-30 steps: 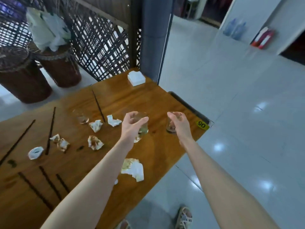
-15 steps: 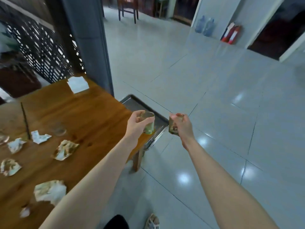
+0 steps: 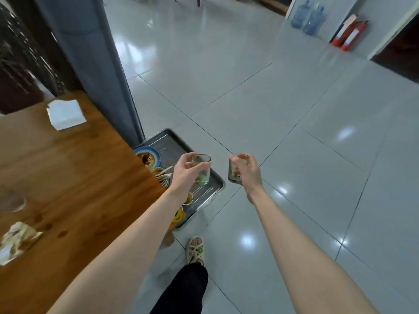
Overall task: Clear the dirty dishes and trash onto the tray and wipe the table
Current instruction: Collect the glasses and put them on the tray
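Both hands swung past the table (image 3: 74, 177): left hand (image 3: 184, 172) and right hand (image 3: 248, 172) each pinch 1 glass over the tray (image 3: 172, 138).

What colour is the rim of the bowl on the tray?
Blue. The bowl sits at the tray's far end, seen in the head view.

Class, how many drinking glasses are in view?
3: one in the left hand above the tray, one in the right hand, one faint on the table. Others may be hidden.
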